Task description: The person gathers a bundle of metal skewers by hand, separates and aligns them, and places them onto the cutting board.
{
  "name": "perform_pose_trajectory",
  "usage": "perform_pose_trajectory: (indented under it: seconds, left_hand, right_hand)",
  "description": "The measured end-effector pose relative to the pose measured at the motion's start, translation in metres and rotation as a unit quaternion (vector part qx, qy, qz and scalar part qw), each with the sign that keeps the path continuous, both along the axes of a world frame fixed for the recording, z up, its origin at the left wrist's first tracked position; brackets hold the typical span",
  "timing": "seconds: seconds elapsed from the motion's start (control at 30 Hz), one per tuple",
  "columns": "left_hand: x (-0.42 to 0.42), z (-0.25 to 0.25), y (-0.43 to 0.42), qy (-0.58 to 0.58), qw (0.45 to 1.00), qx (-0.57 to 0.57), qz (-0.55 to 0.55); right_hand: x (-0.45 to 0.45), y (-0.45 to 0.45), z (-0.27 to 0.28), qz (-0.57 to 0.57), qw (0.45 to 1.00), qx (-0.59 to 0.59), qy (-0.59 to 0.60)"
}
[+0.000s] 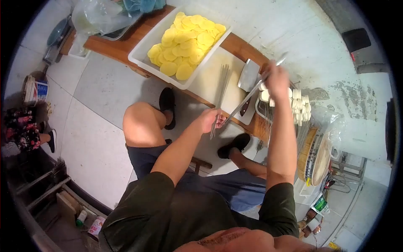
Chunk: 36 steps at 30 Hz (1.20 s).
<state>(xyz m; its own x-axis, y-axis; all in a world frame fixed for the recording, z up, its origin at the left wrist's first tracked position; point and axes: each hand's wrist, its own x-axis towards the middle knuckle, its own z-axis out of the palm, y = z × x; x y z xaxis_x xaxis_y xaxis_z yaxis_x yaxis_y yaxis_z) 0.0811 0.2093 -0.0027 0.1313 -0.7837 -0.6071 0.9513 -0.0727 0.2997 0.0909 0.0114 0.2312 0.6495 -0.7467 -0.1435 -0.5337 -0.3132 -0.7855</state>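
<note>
My left hand (pixel 212 120) is closed around a bundle of thin metal skewers (pixel 223 86), whose upper ends fan out over the white cutting board (pixel 204 81). My right hand (pixel 277 82), raised over the right end of the board, is closed and slightly blurred. A long grey metal strand (pixel 243 102), apparently more skewers, slants from my left hand up to the right one. Beyond my right hand a shiny metal end (pixel 282 58) sticks out. Beside it lies a cleaver (pixel 249 75) with a dark handle. Skewered pale white rolls (pixel 299 105) are heaped just right of my right forearm.
A white plastic tub (pixel 138 56) of yellow potato slices (pixel 184 44) stands on the wooden bench (pixel 115 46). Plastic bags (pixel 96 17) lie at its left end. A round wooden-sided container (pixel 312 157) is at right. Another person's leg (pixel 45 138) shows at far left.
</note>
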Motion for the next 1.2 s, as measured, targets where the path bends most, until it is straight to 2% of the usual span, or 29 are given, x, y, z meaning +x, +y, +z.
perform_pose_trajectory:
  seconds: [0.07, 0.17, 0.2, 0.23, 0.27, 0.3, 0.33, 0.37, 0.43, 0.57, 0.67, 0.7, 0.8, 0.9, 1.0, 1.1, 1.2]
  left_hand:
    - [0.0, -0.002, 0.006, 0.016, 1.0, -0.011, -0.005]
    - [0.0, -0.011, 0.009, 0.05, 0.996, -0.078, -0.015]
    - [-0.001, -0.007, 0.007, 0.044, 0.996, -0.071, -0.014]
    - [-0.001, 0.0, 0.005, 0.038, 0.997, -0.063, -0.011]
    - [-0.001, 0.006, 0.004, 0.032, 0.998, -0.055, -0.007]
    - [-0.001, 0.011, 0.004, 0.038, 0.998, -0.059, 0.005]
    - [-0.002, 0.015, 0.005, 0.045, 0.997, -0.063, 0.015]
    - [-0.002, 0.019, 0.005, 0.051, 0.996, -0.068, 0.024]
    - [-0.002, 0.024, 0.003, 0.052, 0.995, -0.077, 0.022]
    - [0.001, -0.001, -0.002, 0.067, 0.99, -0.122, 0.022]
    - [0.01, -0.012, -0.004, 0.0, 0.988, -0.151, -0.028]
    - [0.006, -0.004, -0.013, 0.036, 0.987, -0.152, 0.025]
    - [0.008, 0.023, -0.014, 0.05, 0.993, -0.096, 0.039]
    - [0.008, 0.017, -0.017, 0.057, 0.993, -0.072, 0.068]
    - [0.007, 0.042, -0.022, -0.018, 0.998, 0.045, 0.049]
    - [0.014, 0.006, -0.026, -0.118, 0.992, 0.05, 0.007]
    - [0.021, 0.014, -0.03, -0.112, 0.989, 0.082, 0.039]
  right_hand:
    - [-0.001, -0.013, 0.027, 0.006, 0.991, -0.103, -0.086]
    - [-0.003, 0.01, 0.061, 0.032, 0.965, -0.217, -0.144]
    - [-0.009, 0.017, 0.055, 0.107, 0.933, -0.319, -0.129]
    - [-0.013, 0.021, 0.036, 0.152, 0.912, -0.366, -0.104]
    - [-0.018, 0.034, 0.011, 0.152, 0.909, -0.351, -0.162]
    - [-0.022, 0.031, -0.014, 0.308, 0.844, -0.386, -0.211]
    - [-0.032, 0.041, -0.042, 0.355, 0.815, -0.428, -0.161]
    - [-0.045, 0.051, -0.063, 0.377, 0.812, -0.432, -0.112]
    - [-0.067, 0.053, -0.118, 0.434, 0.799, -0.407, -0.092]
    - [-0.096, 0.069, -0.148, 0.409, 0.826, -0.379, -0.085]
    - [-0.101, 0.076, -0.15, 0.401, 0.831, -0.376, -0.078]
    - [-0.101, 0.077, -0.149, 0.404, 0.834, -0.371, -0.056]
    - [-0.101, 0.08, -0.138, 0.404, 0.853, -0.327, -0.038]
    - [-0.103, 0.085, -0.133, 0.388, 0.87, -0.303, -0.032]
    - [-0.113, 0.087, -0.136, 0.365, 0.891, -0.269, -0.011]
    - [-0.123, 0.086, -0.137, 0.359, 0.901, -0.242, 0.012]
    - [-0.15, 0.072, -0.109, 0.357, 0.903, -0.235, 0.047]
